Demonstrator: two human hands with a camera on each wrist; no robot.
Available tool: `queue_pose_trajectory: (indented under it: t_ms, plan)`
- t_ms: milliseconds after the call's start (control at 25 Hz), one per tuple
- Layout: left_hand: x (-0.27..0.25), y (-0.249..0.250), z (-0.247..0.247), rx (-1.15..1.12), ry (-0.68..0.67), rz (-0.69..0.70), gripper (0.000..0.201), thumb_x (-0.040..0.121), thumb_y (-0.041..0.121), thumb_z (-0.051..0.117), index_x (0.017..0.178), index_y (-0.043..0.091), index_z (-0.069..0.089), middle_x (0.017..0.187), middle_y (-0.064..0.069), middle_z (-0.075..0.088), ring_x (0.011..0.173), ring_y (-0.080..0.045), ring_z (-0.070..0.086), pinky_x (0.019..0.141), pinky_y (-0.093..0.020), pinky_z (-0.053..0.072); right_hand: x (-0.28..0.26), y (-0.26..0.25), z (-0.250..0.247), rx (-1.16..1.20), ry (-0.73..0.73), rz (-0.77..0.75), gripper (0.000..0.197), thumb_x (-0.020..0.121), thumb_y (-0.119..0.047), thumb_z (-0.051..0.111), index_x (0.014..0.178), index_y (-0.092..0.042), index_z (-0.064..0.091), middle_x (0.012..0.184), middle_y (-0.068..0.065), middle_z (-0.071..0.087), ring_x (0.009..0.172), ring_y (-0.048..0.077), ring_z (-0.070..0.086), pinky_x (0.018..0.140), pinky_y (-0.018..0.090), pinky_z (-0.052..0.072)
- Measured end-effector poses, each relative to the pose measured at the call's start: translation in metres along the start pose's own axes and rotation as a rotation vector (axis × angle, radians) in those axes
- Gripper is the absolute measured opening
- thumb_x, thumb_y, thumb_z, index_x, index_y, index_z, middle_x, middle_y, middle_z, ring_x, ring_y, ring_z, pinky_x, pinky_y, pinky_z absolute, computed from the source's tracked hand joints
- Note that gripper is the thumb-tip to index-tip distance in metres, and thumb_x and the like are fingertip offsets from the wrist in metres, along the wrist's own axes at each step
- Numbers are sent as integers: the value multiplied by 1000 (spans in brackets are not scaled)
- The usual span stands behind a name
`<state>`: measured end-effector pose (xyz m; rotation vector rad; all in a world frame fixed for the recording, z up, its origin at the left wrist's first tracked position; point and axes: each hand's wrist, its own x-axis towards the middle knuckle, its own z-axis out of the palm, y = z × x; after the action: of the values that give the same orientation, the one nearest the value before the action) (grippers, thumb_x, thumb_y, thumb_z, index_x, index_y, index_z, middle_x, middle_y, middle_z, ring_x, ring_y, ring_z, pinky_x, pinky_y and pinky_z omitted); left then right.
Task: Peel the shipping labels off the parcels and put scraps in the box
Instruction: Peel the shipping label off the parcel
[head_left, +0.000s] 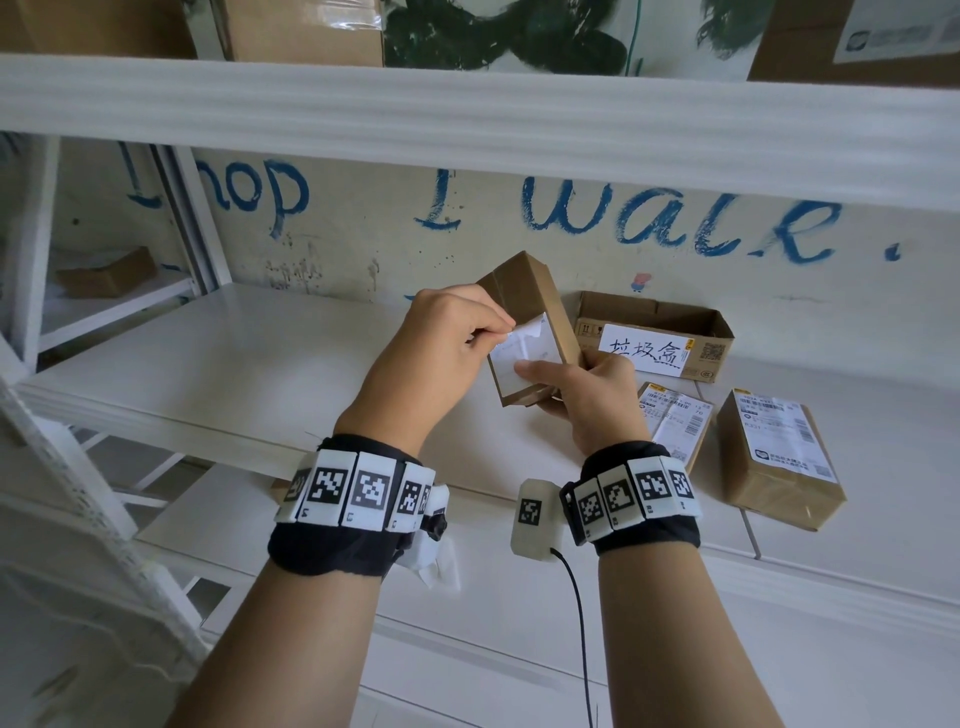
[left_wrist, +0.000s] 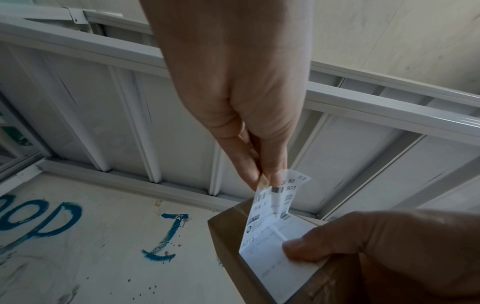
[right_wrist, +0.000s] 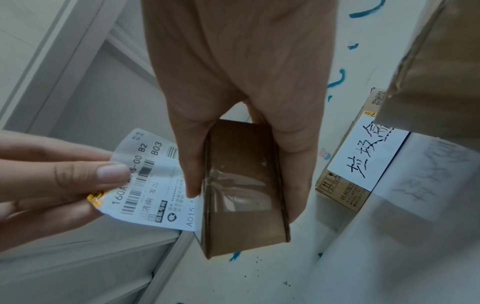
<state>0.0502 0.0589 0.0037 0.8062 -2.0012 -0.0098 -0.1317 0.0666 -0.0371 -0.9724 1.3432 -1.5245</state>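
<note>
A small brown cardboard parcel (head_left: 524, 296) (right_wrist: 244, 189) is held up above the white shelf by my right hand (head_left: 582, 384) (right_wrist: 241, 185), thumb on the labelled face and fingers round the back. My left hand (head_left: 483, 332) (left_wrist: 265, 179) pinches the top corner of the white shipping label (head_left: 524, 340) (left_wrist: 275, 203) (right_wrist: 150, 181) between thumb and fingers. The label's upper part is lifted off the parcel; its lower part still sticks under my right thumb. The open scrap box (head_left: 665, 312) (right_wrist: 348, 185) with a handwritten white sign stands behind and to the right.
Two more labelled parcels (head_left: 675, 421) (head_left: 779, 457) lie on the white shelf (head_left: 208, 374) at the right, in front of the scrap box. An upper shelf beam (head_left: 467, 119) runs overhead. The painted wall (head_left: 363, 234) closes the back.
</note>
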Motion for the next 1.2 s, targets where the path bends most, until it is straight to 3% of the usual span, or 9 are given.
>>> queue_pose_trajectory:
  t_ms: [200,280,440,600,680,840,1000,1200]
  plan:
    - [-1,2,1,-15,-12,-12,16,88,-8,72,92,2,84,93,-4,77,83,-12,72,72,-27,59,1,1,2,7,13,7,52,73,-3,96,115,14,68,107,29,79,97,44,81,92,55,67]
    - [-1,2,1,-27,-19,-24,15,88,-7,74,93,2,84,93,-4,77,83,-12,72,72,-25,59,1,0,2,5,10,6,48,74,-3,95,110,14,68,106,29,79,96,44,81,91,54,67]
    - [-1,-1,0,-36,-21,-19,14,88,-6,75,95,3,84,94,-4,77,84,-10,72,74,-23,60,0,-1,1,18,-11,9,30,78,0,92,93,-3,67,91,15,78,78,27,79,83,42,68]
    - [-1,0,2,-41,-38,-11,11,87,-3,78,94,3,83,95,-5,78,84,-11,72,74,-26,61,1,0,1,39,14,9,33,78,0,92,102,5,70,96,20,81,66,19,78,71,32,68]
    - [0,1,2,-40,-45,-8,11,87,-2,78,95,4,83,96,-5,78,85,-11,72,75,-24,61,2,-1,2,40,28,6,36,78,0,92,104,9,70,100,26,80,67,21,79,71,33,68]
    - [3,0,-1,-31,-44,-1,11,88,-2,78,96,4,84,97,-5,78,86,-9,72,75,-21,61,6,-1,3,54,54,-9,44,76,-1,94,110,14,71,102,30,80,83,35,83,72,35,69]
    - [3,0,1,-38,-53,-14,10,87,-1,79,95,4,84,97,-6,79,85,-8,71,74,-12,55,9,5,6,52,87,-24,44,72,-5,96,108,8,73,99,24,82,81,32,84,68,31,68]
    - [2,-2,4,-43,-78,-34,11,88,-1,79,96,5,84,98,-6,79,84,-10,72,74,-13,53,12,10,6,48,100,-11,44,71,-5,97,106,8,72,99,24,81,89,38,83,82,44,70]
